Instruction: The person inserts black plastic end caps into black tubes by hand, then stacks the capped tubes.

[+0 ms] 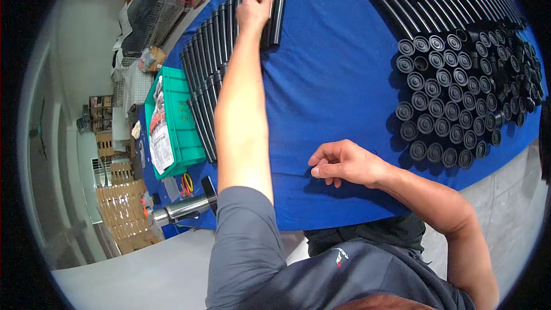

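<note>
My left hand [254, 12] reaches far out over a slanted row of black tubes [215, 37] with capped upper ends. Its fingers are drawn together at the tubes' upper ends, and whether they grip one is hidden. Just to its right lies the last black tube of the row [280, 11]. My right hand [349, 163] hovers at the near side of the blue cloth [321, 92], fingers loosely curled and a gap between thumb and forefinger. Nothing shows in it. The closest things on its right are several round black caps [434, 152].
More long black tubes [402, 0] lie at the far right, above the caps. On the left are a green crate [186, 132] with printed paper, yellow-handled scissors [187, 182] and a metal cylinder tool [183, 210]. Cardboard and boxes stand beyond the table.
</note>
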The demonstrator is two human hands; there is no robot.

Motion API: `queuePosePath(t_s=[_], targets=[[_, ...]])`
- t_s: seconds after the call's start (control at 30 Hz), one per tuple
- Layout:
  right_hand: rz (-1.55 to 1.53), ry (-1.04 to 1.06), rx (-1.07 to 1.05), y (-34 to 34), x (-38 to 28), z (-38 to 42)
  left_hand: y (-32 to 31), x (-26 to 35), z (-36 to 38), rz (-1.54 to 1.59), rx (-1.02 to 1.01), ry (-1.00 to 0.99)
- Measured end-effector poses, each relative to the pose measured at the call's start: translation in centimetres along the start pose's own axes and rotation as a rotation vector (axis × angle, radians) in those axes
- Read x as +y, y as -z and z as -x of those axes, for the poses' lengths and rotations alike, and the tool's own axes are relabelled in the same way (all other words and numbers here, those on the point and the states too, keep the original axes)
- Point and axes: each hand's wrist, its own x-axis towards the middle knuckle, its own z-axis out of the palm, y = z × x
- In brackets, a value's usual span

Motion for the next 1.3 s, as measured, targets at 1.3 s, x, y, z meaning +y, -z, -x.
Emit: queuePosePath(t_s=[1.3], targets=[[0.049, 0.058, -0.019, 0.1, 0.8, -0.3, -4.7, -5.5, 1.9, -0.193, -0.272, -0.469]])
